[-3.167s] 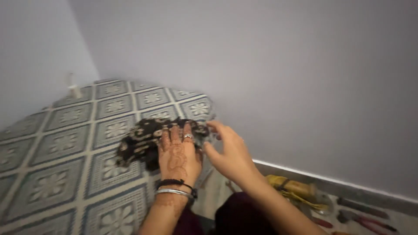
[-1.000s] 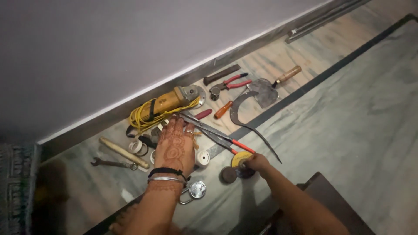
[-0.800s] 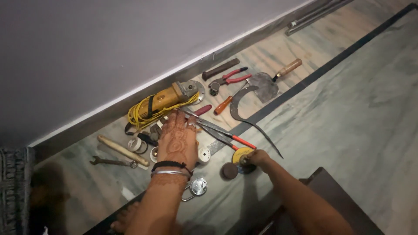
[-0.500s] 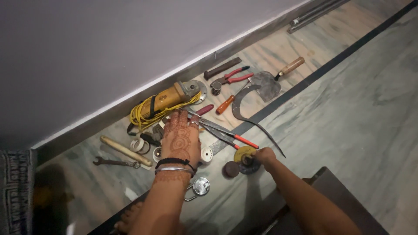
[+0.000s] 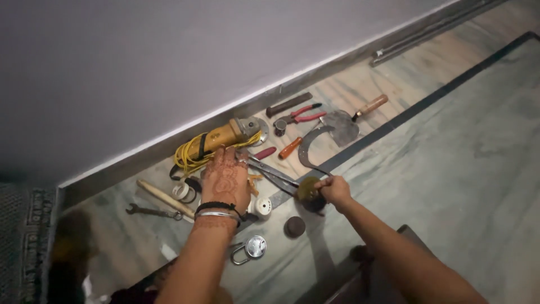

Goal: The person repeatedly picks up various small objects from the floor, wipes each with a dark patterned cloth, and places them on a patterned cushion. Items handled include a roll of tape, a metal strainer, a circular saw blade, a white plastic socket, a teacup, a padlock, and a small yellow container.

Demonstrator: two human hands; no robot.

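My left hand [image 5: 226,179], patterned with henna and wearing bangles, lies flat and spread over small items on the marble floor, just below a yellow angle grinder [image 5: 224,135] with a coiled yellow cord [image 5: 188,157]. My right hand [image 5: 336,190] grips a round yellow-and-dark grinding disc [image 5: 310,194] and holds it tilted off the floor. Long metal shears [image 5: 274,173] lie between the two hands. A dark round disc [image 5: 294,226] rests on the floor below the lifted one.
Along the wall lie red-handled pliers [image 5: 301,116], a trowel with a wooden handle [image 5: 351,117], a curved sickle blade [image 5: 309,147], an orange-handled screwdriver [image 5: 290,148], a wooden stick [image 5: 165,197], a spanner [image 5: 149,211], tape rolls [image 5: 182,191] and a silver padlock [image 5: 251,248]. A dark box corner [image 5: 365,276] sits below.
The view swung from a patterned bed with dark cloth to the floor tools. My right hand has lifted the yellow disc off the floor, leaving the dark disc behind. The left hand stays spread.
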